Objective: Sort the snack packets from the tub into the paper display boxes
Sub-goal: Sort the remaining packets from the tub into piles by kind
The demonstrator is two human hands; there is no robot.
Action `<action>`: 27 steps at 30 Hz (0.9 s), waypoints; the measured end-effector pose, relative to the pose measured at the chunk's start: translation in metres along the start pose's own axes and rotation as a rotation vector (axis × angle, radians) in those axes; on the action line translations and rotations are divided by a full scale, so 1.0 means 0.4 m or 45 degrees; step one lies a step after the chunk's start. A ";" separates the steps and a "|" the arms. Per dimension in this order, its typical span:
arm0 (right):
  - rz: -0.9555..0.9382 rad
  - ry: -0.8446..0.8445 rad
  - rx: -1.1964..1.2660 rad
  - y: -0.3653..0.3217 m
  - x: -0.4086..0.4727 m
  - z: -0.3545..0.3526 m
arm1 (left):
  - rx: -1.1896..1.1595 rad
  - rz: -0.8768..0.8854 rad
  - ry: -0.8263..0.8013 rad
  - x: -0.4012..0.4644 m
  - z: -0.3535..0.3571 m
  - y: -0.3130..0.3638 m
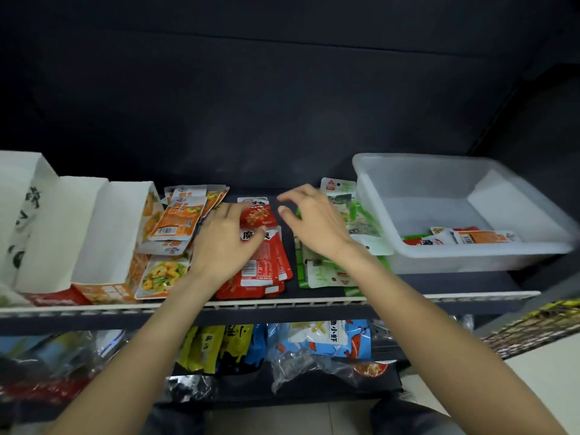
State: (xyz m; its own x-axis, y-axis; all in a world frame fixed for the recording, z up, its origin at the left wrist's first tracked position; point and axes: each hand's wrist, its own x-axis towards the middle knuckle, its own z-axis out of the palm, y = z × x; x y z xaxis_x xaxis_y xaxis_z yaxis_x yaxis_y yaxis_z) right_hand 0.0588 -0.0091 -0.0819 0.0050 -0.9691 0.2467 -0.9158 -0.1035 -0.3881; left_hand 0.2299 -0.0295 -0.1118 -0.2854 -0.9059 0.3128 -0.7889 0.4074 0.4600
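On a dark shelf (408, 285) with a pale front rail, small foil snack packets lie sorted by colour into three heaps. The left hand (227, 243) rests on the middle heap of red packets (266, 265), its thumb and fingers pinching the top red packet (259, 215) at its lower edge. The right hand (314, 224) hovers just above the heap of green and white packets (332, 268), fingers loosely curled and spread, holding nothing. To the left of the red heap lies a heap of orange packets (179, 221), some leaning against an orange-printed paper display box (116, 233) with a white inside. More white paper display boxes (47, 221) stand further left. At the right end of the shelf sits a translucent white plastic tub (470, 259), with a few orange, red and green packets (464, 237) left in its near corner. On the shelf below lie larger blue, yellow and clear snack bags (326, 343).
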 end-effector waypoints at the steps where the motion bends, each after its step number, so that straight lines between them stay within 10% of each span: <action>1: -0.020 0.059 0.022 0.014 -0.021 -0.037 | -0.045 0.078 0.084 0.007 -0.006 0.024; 8: 0.187 0.238 -0.003 0.289 -0.113 -0.236 | -0.352 0.546 -0.070 0.091 0.073 0.281; 20: 0.303 -1.091 -0.355 0.593 -0.048 -0.225 | -0.105 0.540 -0.432 0.152 0.222 0.408; 27: 0.328 -0.710 -0.437 0.610 -0.005 -0.218 | -0.178 0.530 -0.394 0.143 0.225 0.401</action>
State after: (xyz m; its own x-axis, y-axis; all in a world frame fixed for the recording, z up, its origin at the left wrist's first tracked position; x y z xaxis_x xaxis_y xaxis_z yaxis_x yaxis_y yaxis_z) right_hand -0.1995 -0.0128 -0.0997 -0.1077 -0.9330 -0.3434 -0.9901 0.1320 -0.0483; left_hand 0.0380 -0.0266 -0.0951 -0.7226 -0.6473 0.2425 -0.5005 0.7319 0.4624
